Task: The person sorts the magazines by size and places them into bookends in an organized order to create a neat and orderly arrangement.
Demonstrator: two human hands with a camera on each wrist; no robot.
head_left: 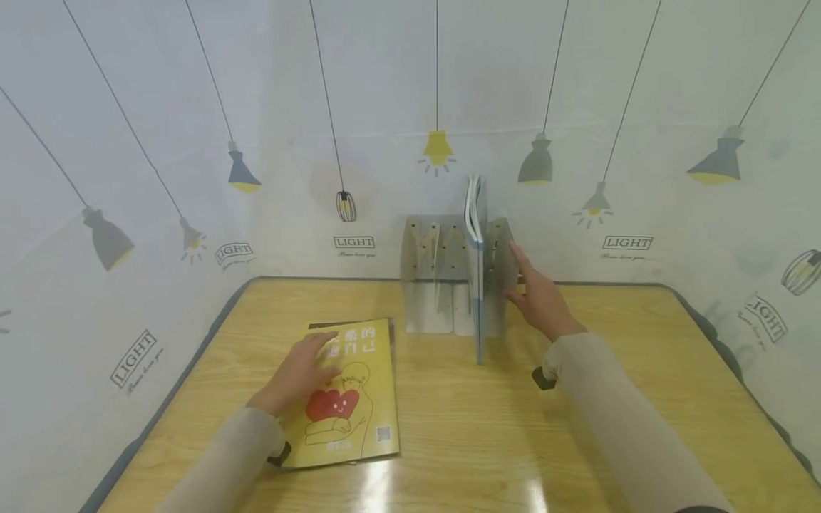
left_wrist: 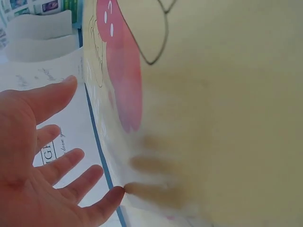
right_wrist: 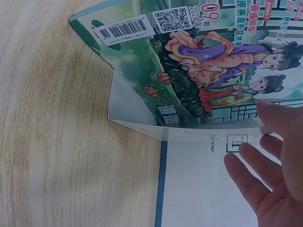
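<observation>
A yellow magazine (head_left: 368, 420) with a red heart and a line-drawn figure lies on the table at the left, on top of another. My left hand (head_left: 298, 374) is over its left side, fingers spread; in the left wrist view, a fingertip (left_wrist: 118, 191) is right at the cover. Upright in a pale desk file holder (head_left: 426, 310) stand magazines (head_left: 477, 285); the right wrist view shows an illustrated cover with a barcode. My right hand (head_left: 544, 303) is beside the holder's right wall, thumb and forefinger at its edge, the other fingers (right_wrist: 248, 177) loosely extended.
The wooden table (head_left: 442, 427) meets a wall covering (head_left: 385, 164) printed with hanging lamps at the back and both sides. Thin dividers (head_left: 437, 263) split the holder left of the upright magazines. A dark band (head_left: 545, 377) is at my right cuff.
</observation>
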